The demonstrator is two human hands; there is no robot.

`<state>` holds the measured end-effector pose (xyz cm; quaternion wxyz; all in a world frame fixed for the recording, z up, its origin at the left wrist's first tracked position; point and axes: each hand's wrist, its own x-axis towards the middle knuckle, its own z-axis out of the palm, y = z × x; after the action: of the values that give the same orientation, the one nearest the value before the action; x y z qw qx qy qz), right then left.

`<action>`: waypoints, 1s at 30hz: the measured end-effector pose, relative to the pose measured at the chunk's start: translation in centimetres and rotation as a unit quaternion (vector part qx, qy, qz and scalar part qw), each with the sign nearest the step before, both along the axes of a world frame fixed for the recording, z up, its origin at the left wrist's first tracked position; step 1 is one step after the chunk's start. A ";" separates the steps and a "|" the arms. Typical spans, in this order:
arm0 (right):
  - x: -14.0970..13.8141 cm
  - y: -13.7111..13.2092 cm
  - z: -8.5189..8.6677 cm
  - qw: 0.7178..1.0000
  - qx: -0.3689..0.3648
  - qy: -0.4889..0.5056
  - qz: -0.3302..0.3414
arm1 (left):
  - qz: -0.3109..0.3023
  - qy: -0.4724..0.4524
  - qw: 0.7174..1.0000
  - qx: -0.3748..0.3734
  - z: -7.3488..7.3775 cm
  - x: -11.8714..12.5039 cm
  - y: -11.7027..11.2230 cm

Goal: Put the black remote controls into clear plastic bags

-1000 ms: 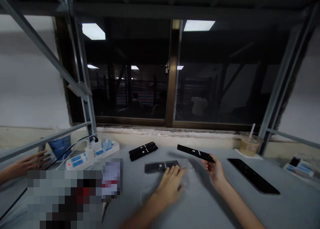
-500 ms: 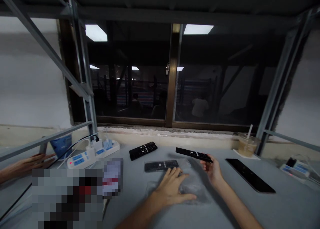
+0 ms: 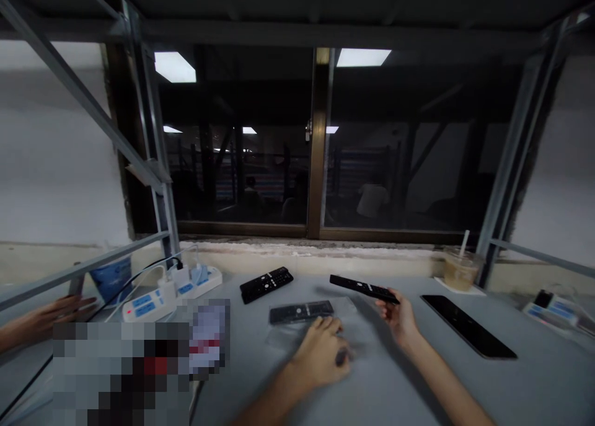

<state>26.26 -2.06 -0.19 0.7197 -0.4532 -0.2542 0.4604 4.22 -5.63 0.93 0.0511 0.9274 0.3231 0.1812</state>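
My right hand (image 3: 398, 317) is closed on the near end of a black remote control (image 3: 357, 285), which it holds tilted above the table. My left hand (image 3: 323, 353) has its fingers drawn together on a thin clear plastic bag (image 3: 354, 342), blurred by motion; a small dark patch shows between thumb and fingers. Just beyond its fingertips lies another remote (image 3: 300, 312) inside a clear plastic sleeve. Farther back, black remotes (image 3: 266, 283), apparently two overlapping, rest on the grey table (image 3: 372, 395).
A black phone-like slab (image 3: 467, 325) lies right of my right hand, with a drink cup (image 3: 460, 271) behind it. At left are a power strip (image 3: 174, 296) with cables, a blue packet (image 3: 111, 280) and another person's hand (image 3: 65, 311). Metal frame posts (image 3: 158, 165) flank the table.
My left hand's spread fingers have drawn together, gathering the clear plastic bag that lay flat beneath them. My right hand still holds its remote in nearly the same place.
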 end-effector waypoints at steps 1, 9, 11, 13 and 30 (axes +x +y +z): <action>-0.1 -0.1 0.2 1.000 -0.017 0.009 -0.006 | 0.020 0.002 1.000 0.008 0.3 0.0 0.1; -0.3 -0.4 0.9 0.998 -0.052 0.028 -0.010 | 0.251 -0.028 0.965 0.068 2.3 -1.0 1.4; -0.4 -0.5 1.0 0.998 -0.060 0.036 -0.003 | 0.302 -0.030 0.946 0.111 2.6 -1.6 1.8; -0.6 -0.6 1.3 0.997 -0.065 0.039 0.012 | 0.332 -0.038 0.931 0.146 2.7 -2.3 2.2; -2.2 -1.3 1.3 0.991 0.002 -0.083 0.100 | 0.227 0.004 0.973 0.038 -0.1 -2.8 3.6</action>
<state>24.02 -3.33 1.16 0.6471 -0.4608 -0.3583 0.4905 1.39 -2.04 0.83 -0.0278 0.8317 0.5186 0.1962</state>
